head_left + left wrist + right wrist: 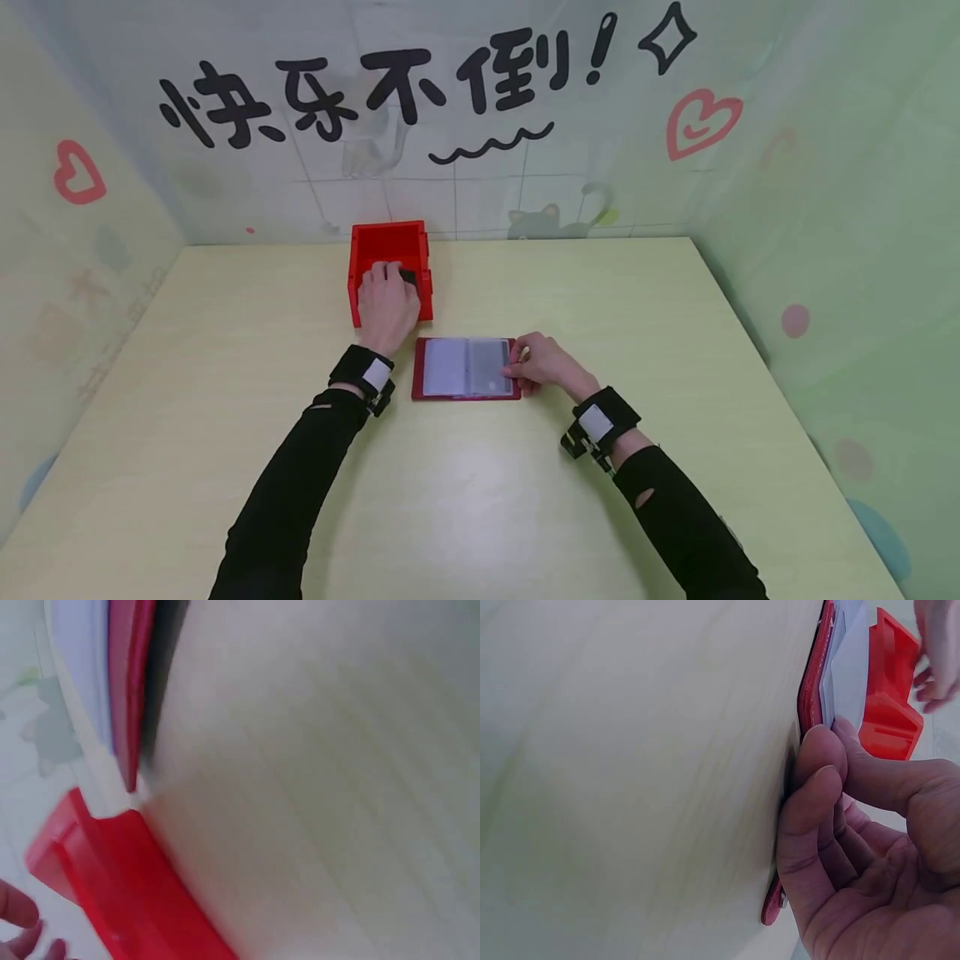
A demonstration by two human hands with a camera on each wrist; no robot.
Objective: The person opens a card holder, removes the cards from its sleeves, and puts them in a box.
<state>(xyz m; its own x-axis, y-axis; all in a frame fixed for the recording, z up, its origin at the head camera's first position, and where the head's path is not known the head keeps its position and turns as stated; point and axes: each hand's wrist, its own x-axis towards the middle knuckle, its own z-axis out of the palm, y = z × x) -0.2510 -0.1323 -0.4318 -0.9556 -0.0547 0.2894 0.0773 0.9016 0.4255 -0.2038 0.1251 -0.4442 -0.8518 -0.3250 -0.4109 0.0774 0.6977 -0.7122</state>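
Note:
A red open-topped box (390,242) stands on the pale yellow table (600,300). My left hand (386,296) reaches into it from the near side, fingers curled down beside a small dark item (408,275); whether they grip it does not show. Just in front lies an open red card holder (465,367) with clear sleeves. My right hand (536,362) pinches its right edge, thumb on the sleeve. In the right wrist view that hand (832,746) curls round the holder's cover (810,690), with the box (889,697) behind. The left wrist view shows the box wall (120,885) and holder (127,690).
Patterned screens with black lettering and red hearts (701,121) close off the table at the back and both sides. Bare tabletop lies to the left, right and front of the box and holder.

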